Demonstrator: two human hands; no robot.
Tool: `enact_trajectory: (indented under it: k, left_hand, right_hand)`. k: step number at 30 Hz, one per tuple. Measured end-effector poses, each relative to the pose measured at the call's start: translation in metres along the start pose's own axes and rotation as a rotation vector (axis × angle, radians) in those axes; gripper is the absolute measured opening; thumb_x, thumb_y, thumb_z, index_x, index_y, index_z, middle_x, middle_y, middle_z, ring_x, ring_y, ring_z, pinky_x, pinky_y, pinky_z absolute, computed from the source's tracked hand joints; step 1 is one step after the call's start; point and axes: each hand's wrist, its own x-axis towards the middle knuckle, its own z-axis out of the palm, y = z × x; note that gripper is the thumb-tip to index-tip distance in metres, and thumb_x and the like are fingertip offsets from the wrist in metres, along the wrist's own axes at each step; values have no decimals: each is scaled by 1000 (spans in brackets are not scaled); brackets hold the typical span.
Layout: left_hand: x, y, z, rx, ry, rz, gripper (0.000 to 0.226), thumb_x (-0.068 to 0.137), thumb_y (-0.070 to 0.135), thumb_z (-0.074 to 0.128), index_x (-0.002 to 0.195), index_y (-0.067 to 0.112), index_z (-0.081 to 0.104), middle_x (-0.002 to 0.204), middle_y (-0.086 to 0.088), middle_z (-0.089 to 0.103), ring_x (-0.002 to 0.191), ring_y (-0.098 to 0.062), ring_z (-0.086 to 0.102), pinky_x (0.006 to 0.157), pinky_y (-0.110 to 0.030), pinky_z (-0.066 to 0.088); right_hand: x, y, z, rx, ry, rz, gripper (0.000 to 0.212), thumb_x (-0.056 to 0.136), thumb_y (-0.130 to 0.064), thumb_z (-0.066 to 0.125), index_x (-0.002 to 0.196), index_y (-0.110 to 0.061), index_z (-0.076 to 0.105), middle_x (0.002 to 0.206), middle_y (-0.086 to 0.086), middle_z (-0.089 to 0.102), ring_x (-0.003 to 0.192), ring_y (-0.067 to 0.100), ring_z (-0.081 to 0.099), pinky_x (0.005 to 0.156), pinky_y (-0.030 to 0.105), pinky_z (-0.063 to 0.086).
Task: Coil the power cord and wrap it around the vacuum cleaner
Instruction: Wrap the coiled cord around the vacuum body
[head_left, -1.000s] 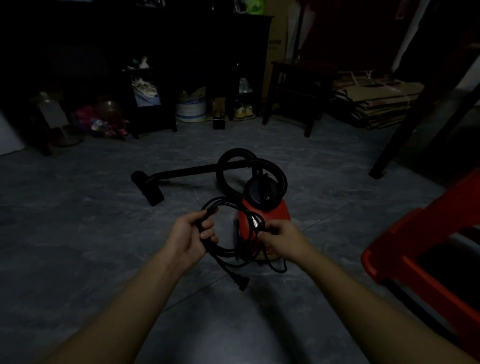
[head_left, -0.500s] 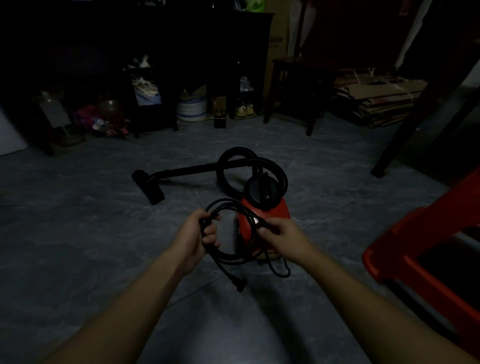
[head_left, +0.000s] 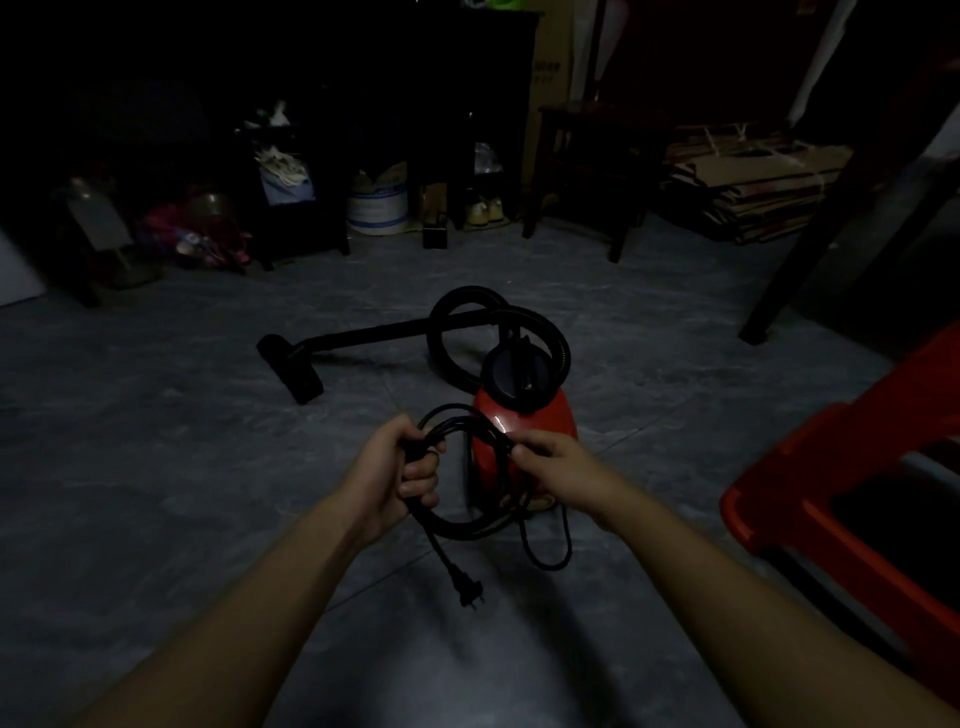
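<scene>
A small red vacuum cleaner (head_left: 540, 418) with a black round top stands on the grey floor. Its black hose (head_left: 556, 343) loops behind it, and the wand lies to the left, ending in a floor nozzle (head_left: 291, 366). The black power cord (head_left: 467, 527) is gathered in loops in front of the vacuum. My left hand (head_left: 395, 470) grips the bundle on its left side. On the right side my right hand (head_left: 558, 465) pinches the cord close to the vacuum's body. The plug (head_left: 467, 590) dangles below my left hand. A short loop hangs under my right hand.
A red plastic stool (head_left: 852, 499) stands close at the right. Dark furniture, a white bucket (head_left: 376, 208), bags and stacked flattened cardboard (head_left: 753, 192) line the far wall. A dark slanted leg (head_left: 831, 218) comes down at the far right.
My hands have drawn a little nearer each other and the coil has tightened into a rounder bundle. The plug still hangs below my left hand.
</scene>
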Motion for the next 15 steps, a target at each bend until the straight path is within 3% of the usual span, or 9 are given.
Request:
enact_trajectory:
  k: [3, 7, 11, 15]
  left_hand:
    - [1, -4, 0, 11, -17, 0, 23, 75, 27, 42, 74, 7, 54, 46, 3, 21, 35, -11, 17, 47, -26, 27]
    - [2, -10, 3, 74, 47, 1, 28, 87, 26, 36, 80, 5, 54, 50, 0, 26, 39, -14, 23, 51, -30, 34]
    - [4, -13, 7, 292, 138, 2, 23, 93, 26, 50, 85, 6, 59, 56, -6, 43, 45, -19, 44, 55, -31, 48]
    - [5, -13, 1, 489, 226, 143, 13, 86, 21, 74, 93, 11, 69, 79, -9, 70, 63, -23, 67, 57, -28, 53]
  right_hand:
    - [0, 2, -2, -12, -18, 24, 23, 102, -16, 52, 118, -9, 67, 106, 10, 72, 85, 9, 65, 67, 12, 52]
    - [2, 4, -4, -22, -1, 23, 21, 100, -21, 56, 103, -5, 69, 102, 22, 72, 85, 24, 66, 80, 39, 57]
    - [5, 7, -5, -86, 28, 2, 26, 97, -27, 58, 92, -2, 67, 80, 10, 64, 73, 21, 58, 69, 38, 47]
    - [6, 6, -6, -155, 40, -20, 25, 97, -27, 58, 92, -5, 67, 80, 12, 65, 71, 21, 59, 68, 38, 49]
